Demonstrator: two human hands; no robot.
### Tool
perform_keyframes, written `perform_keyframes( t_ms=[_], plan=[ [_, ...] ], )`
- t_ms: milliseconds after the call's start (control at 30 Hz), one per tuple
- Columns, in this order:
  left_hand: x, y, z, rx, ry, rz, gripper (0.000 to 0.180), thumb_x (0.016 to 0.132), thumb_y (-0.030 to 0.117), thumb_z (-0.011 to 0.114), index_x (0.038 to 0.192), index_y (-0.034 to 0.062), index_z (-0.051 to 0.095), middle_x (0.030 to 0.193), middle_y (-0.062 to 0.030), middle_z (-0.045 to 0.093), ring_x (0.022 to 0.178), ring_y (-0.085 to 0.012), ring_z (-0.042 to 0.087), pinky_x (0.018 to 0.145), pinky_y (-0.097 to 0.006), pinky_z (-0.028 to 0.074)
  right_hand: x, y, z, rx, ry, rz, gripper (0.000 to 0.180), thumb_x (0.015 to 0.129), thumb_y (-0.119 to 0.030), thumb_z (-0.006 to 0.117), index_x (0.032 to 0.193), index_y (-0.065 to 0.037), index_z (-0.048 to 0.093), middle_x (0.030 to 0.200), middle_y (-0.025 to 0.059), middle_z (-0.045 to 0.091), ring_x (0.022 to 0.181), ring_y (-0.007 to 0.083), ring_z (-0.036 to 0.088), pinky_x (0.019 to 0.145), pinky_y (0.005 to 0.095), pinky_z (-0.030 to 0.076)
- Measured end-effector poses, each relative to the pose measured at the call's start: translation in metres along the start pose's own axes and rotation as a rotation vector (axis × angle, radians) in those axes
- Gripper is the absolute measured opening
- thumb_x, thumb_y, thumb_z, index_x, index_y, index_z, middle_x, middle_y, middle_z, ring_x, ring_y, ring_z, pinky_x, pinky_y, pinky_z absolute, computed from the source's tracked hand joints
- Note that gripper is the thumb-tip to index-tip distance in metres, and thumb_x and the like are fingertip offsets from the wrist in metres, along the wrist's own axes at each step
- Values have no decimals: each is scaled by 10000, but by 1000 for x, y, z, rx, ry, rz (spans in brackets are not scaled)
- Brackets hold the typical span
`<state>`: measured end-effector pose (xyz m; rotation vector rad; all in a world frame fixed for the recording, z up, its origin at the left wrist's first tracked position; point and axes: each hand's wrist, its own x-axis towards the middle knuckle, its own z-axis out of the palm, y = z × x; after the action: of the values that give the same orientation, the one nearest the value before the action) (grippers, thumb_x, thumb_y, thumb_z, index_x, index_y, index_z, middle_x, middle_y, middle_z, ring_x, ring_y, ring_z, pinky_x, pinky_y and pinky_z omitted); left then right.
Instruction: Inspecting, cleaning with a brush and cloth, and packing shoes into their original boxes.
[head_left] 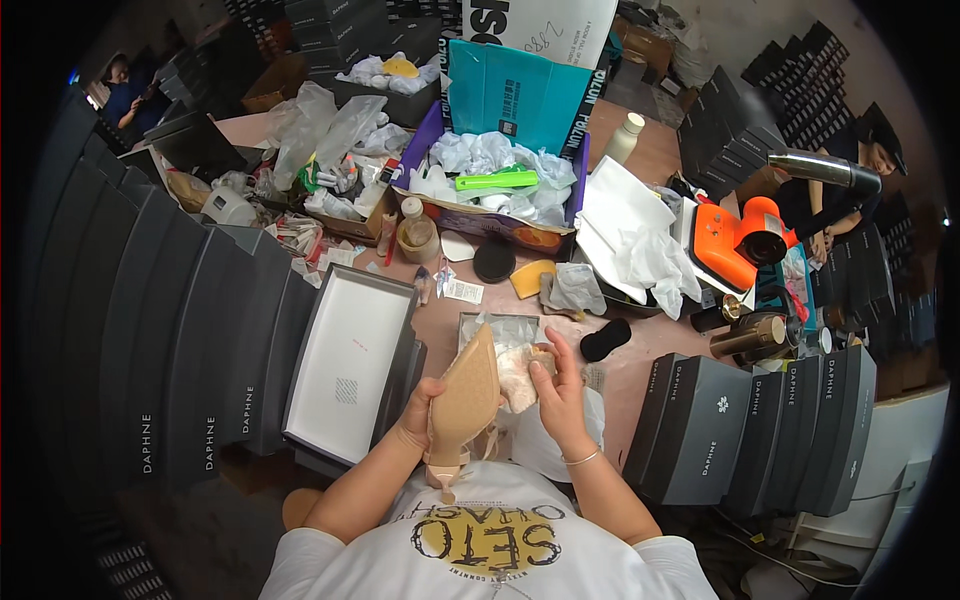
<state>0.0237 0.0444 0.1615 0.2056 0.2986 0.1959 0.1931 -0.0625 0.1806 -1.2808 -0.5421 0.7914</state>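
Note:
My left hand (416,414) grips a beige high-heeled shoe (466,392) by its side, pale sole turned up and heel toward my body. Beside it, my right hand (563,396) pinches a small beige wad (541,358) between thumb and fingers; its exact kind is unclear. Just beyond and between the hands lies a crumpled whitish cloth (517,378) on a small tray or box with tissue paper. To the left stands an open grey shoebox (350,362) with a white inside.
Stacked dark shoeboxes flank me at left (215,350) and right (690,430). Ahead stand a purple carton (525,222) of tissue, a bottle (418,236), a black round lid (494,260), a yellow sponge (532,278), a black pad (606,340) and an orange heat device (722,245). A person is at far right.

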Motion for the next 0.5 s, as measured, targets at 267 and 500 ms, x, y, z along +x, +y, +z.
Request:
perform_keyframes(
  t_ms=[267,500],
  plan=[
    [-5,-5,-4,47,54,42,830,673,304,613,1399,26,323,1255,-237,520,1082,-314,597,925,-384,507,-4,14,-9,45,-389,328,418,942,-231,550,1279,12,506,1220,70,548,1071,123,510,924,272,400],
    [-7,-1,9,143,87,77,819,670,290,608,1392,27,326,1236,-186,542,1075,-269,601,912,-373,517,6,12,-12,-189,-385,217,406,921,-235,590,1238,13,535,1074,59,624,971,131,565,862,265,445]
  ],
)
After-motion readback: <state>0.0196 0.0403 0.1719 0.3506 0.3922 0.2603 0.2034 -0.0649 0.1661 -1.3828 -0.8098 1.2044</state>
